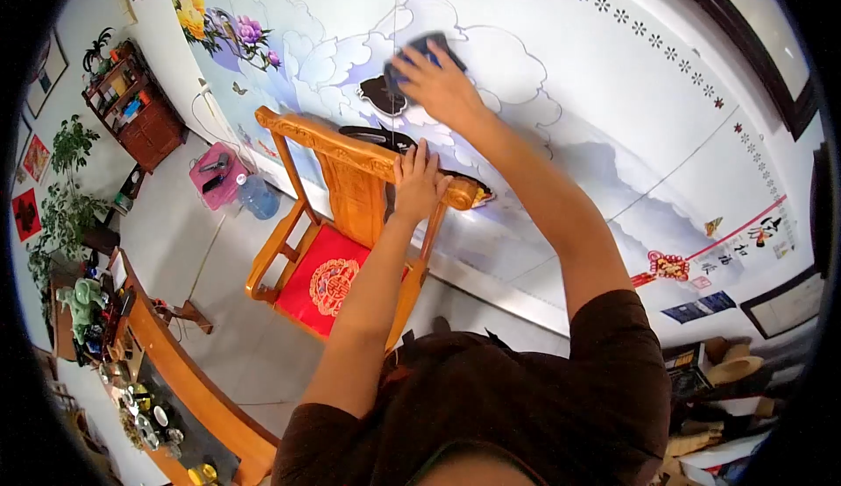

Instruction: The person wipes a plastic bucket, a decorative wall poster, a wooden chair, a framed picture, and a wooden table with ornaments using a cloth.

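Observation:
My right hand (441, 90) presses a dark cloth (429, 46) against the mural wall (324, 26), with its fingers spread over it. The cloth's edges are slightly blurred. Just left of it is a dark brown, pale-edged shape (383, 97) on the wall. Lower down, my left hand (419, 184) grips the carved top rail of a wooden chair (342, 144), fingers over its far side. The chair has a red seat cushion (320, 280) with a gold round pattern, and its back stands close to the wall. A black object (378, 138) shows partly behind the rail.
A pink stool (210, 170) holding dark tools and a blue water jug (257, 197) stand left of the chair. A curved wooden table (197, 376) with tea things is at lower left. A wooden cabinet (144, 122) stands behind. Boxes (688, 372) pile up at right.

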The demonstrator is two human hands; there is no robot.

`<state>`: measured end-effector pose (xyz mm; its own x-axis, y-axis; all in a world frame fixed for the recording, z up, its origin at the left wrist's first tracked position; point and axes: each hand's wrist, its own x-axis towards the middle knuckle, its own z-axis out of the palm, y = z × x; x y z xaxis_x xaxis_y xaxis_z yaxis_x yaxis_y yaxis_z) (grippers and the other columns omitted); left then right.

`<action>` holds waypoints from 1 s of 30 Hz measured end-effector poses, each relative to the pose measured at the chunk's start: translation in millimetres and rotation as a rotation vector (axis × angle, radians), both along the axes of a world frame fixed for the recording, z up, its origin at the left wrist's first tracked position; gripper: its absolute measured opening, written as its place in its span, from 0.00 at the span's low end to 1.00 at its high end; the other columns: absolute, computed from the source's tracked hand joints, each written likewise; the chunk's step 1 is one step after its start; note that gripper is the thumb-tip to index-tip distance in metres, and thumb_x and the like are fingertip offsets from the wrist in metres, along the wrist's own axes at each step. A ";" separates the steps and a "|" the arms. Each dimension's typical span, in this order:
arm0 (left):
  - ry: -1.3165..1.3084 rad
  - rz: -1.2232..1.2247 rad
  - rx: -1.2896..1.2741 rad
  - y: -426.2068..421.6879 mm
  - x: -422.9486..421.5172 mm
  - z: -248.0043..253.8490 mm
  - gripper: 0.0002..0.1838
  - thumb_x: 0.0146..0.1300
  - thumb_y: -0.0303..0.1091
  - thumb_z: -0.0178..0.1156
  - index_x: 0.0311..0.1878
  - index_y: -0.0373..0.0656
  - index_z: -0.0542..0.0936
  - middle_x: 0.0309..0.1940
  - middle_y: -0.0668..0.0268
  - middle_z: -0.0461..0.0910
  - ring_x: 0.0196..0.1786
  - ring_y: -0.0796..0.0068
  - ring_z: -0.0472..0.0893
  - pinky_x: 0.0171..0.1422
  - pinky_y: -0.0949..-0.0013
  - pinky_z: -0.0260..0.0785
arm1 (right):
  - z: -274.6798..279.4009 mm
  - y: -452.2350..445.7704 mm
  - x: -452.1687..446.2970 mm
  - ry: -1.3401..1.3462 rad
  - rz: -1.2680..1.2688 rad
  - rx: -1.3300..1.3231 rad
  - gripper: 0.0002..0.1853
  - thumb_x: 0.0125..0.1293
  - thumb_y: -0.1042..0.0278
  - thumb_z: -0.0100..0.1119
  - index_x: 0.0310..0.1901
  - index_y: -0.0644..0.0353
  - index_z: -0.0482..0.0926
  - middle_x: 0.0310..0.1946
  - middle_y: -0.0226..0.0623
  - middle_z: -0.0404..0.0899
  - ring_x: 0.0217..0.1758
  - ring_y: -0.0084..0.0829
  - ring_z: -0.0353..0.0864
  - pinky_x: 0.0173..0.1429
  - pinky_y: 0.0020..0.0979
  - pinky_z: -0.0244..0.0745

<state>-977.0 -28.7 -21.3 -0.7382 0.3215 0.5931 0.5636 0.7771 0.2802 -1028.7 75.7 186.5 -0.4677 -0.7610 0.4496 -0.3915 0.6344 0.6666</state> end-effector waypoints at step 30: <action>-0.097 -0.057 -0.017 -9.0 4.4 3.2 0.31 0.68 0.56 0.55 0.66 0.45 0.76 0.77 0.57 0.55 0.77 0.53 0.55 0.79 0.42 0.41 | 60.1 -13.8 -6.0 0.266 -0.008 -0.065 0.14 0.64 0.63 0.56 0.49 0.51 0.84 0.62 0.35 0.76 0.74 0.39 0.64 0.78 0.54 0.48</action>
